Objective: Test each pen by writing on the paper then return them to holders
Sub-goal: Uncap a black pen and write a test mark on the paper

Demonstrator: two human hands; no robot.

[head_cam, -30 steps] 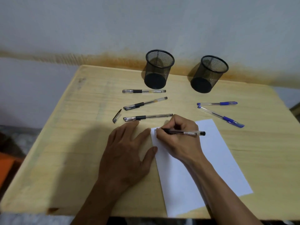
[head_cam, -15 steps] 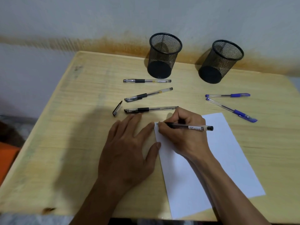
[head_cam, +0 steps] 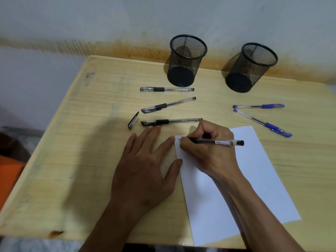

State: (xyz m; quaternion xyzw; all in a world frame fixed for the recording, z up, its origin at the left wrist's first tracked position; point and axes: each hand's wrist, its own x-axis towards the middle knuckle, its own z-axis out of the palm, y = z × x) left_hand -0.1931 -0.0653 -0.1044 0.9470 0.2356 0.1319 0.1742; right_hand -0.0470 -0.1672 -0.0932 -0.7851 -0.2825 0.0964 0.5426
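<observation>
My right hand (head_cam: 209,151) grips an uncapped black pen (head_cam: 218,142), its tip touching the top left corner of the white paper (head_cam: 254,179). My left hand (head_cam: 145,170) lies flat on the table beside the paper, fingertips and thumb at its left edge. Three capped black pens lie beyond my hands: one (head_cam: 167,89) near the left holder, one (head_cam: 169,105) slanted, one (head_cam: 171,122) just past my fingers. A loose black cap (head_cam: 133,120) lies left of them. Two blue pens (head_cam: 258,106) (head_cam: 262,123) lie at the right. Two black mesh holders (head_cam: 187,60) (head_cam: 251,67) stand empty at the back.
The wooden table (head_cam: 72,160) stands against a stained wall. Its left edge drops off to the floor, where something orange (head_cam: 9,175) shows. Bare wood lies left of my left hand.
The view has shifted slightly between frames. My right hand keeps the pen tip at the paper's top left corner with small motion; my left hand stays flat by the paper.
</observation>
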